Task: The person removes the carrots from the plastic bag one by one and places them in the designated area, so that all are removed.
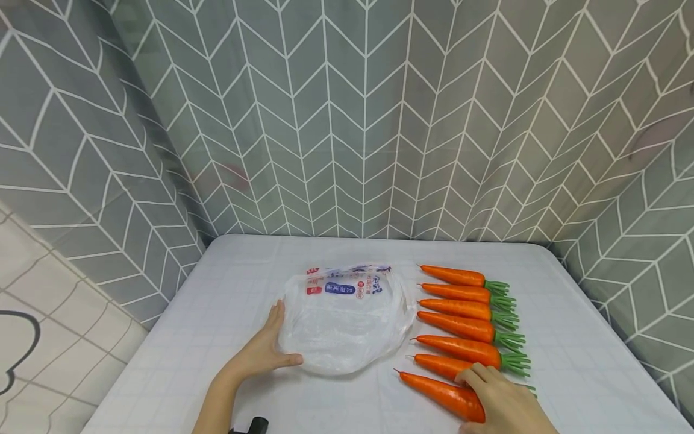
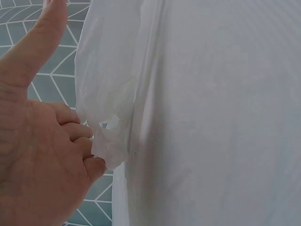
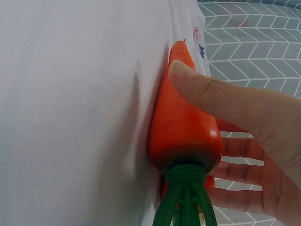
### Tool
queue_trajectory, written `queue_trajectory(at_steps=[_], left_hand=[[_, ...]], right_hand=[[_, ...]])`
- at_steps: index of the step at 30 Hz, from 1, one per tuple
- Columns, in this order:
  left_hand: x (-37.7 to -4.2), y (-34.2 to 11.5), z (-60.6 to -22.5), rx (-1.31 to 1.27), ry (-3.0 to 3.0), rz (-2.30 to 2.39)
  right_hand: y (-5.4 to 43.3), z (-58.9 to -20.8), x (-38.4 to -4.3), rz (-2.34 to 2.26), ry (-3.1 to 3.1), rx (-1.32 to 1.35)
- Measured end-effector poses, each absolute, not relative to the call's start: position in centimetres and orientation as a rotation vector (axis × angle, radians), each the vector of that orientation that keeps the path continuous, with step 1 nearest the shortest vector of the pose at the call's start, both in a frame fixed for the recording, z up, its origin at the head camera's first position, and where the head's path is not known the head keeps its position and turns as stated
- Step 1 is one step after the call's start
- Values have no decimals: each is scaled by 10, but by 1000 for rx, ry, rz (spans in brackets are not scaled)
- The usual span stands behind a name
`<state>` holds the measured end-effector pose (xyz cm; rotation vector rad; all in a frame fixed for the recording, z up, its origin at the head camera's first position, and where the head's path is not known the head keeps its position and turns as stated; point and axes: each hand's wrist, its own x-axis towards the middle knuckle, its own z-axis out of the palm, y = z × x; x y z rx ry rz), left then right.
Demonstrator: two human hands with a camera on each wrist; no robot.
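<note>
A white translucent plastic bag (image 1: 347,325) with red and blue print lies flat on the table. My left hand (image 1: 260,346) is at its left edge, thumb spread from the fingers; in the left wrist view the fingertips touch the bag's crumpled edge (image 2: 110,146). Right of the bag, several orange carrots with green stem ends lie in a column, tips toward the bag. My right hand (image 1: 501,401) holds the nearest carrot (image 1: 441,395) near its thick end. In the right wrist view the thumb lies along this carrot (image 3: 183,127), with the fingers on its far side.
A white cloth covers the table (image 1: 217,289). Grey curtains (image 1: 347,120) with white chevron lines stand behind it and at both sides. The farthest carrot (image 1: 452,275) lies beyond the bag's upper right. A black object (image 1: 258,425) shows at the bottom edge near the left forearm.
</note>
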<state>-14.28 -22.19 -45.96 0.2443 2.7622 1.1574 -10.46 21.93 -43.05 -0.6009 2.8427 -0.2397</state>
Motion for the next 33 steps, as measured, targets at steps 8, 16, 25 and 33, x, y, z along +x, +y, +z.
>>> queue_trajectory(at_steps=[8,16,25,33], left_hand=[[-141,-222,-459,211,2771,1129],[-143,-222,-455,220,2785,1114],[-145,-220,-453,191,2811,1058],[-144,-217,-446,202,2808,1061]], right_hand=[[215,-430,-103,-208,2849,-597],[210,-415,-100,-235,3074,-778],[177,-396,-115,-398,2996,-1028],[147,-381,-141,-495,2908,-1165]])
